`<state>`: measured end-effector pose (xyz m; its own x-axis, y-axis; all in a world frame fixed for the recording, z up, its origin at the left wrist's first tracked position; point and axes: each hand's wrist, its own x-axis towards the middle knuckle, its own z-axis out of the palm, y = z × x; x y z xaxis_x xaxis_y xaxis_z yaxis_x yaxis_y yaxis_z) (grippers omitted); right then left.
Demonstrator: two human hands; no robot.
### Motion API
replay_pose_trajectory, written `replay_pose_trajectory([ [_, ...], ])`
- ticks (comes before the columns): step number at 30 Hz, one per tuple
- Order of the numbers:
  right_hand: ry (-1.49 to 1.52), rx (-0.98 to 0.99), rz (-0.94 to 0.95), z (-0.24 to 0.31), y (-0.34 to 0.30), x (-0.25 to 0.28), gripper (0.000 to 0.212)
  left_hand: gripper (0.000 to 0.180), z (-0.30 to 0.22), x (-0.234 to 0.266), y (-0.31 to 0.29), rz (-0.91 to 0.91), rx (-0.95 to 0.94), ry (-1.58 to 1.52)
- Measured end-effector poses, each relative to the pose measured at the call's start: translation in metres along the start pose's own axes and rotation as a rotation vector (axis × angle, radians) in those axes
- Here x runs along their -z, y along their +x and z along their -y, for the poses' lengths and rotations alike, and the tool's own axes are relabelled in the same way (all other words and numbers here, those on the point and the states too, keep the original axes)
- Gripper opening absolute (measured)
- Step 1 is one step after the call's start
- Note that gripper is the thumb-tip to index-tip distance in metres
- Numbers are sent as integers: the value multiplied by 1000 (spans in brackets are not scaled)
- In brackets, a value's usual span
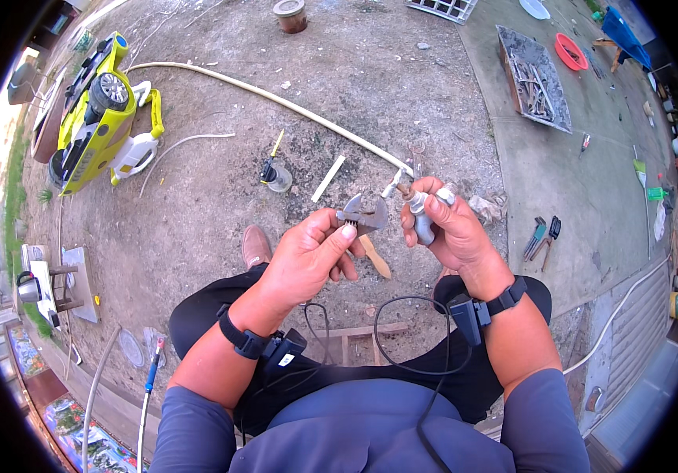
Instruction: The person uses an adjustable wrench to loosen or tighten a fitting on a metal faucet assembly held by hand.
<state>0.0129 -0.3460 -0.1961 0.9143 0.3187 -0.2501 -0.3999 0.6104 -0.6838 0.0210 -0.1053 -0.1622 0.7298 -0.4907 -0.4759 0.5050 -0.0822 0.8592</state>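
My left hand is closed around an adjustable wrench, its thumb by the adjusting screw and the jaws pointing right. In my right hand is a silver metal tap with a curved spout and a rusty threaded end. The wrench jaws and the tap are close together but apart. Just beyond them, a pale hose ends at a whitish fitting. Below the wrench a flat wooden handle lies on the ground; its other end is hidden by my left hand.
Ahead lie a pale strip and a clear jar beside a black-and-yellow tool. Pliers-like tools rest on concrete at right, below a trough of scraps. A yellow toy car lies tipped at left. Black cables cross my lap.
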Motion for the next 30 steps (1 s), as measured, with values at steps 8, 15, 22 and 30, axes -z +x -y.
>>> replay_pose_trajectory([
  [8, 14, -2, 12, 1, 0, 3, 26, 23, 2, -3, -1, -25, -3, -116],
  [15, 9, -17, 19, 2, -1, 1, 25, 19, -1, -6, 0, -14, 9, -38],
  [22, -70, 25, -125, 4, -1, -12, 27, 18, 8, -13, 1, 60, 7, 51],
  [30, -185, -2, -89, 4, -3, -2, 31, 24, 3, -13, -1, 115, 77, 96],
])
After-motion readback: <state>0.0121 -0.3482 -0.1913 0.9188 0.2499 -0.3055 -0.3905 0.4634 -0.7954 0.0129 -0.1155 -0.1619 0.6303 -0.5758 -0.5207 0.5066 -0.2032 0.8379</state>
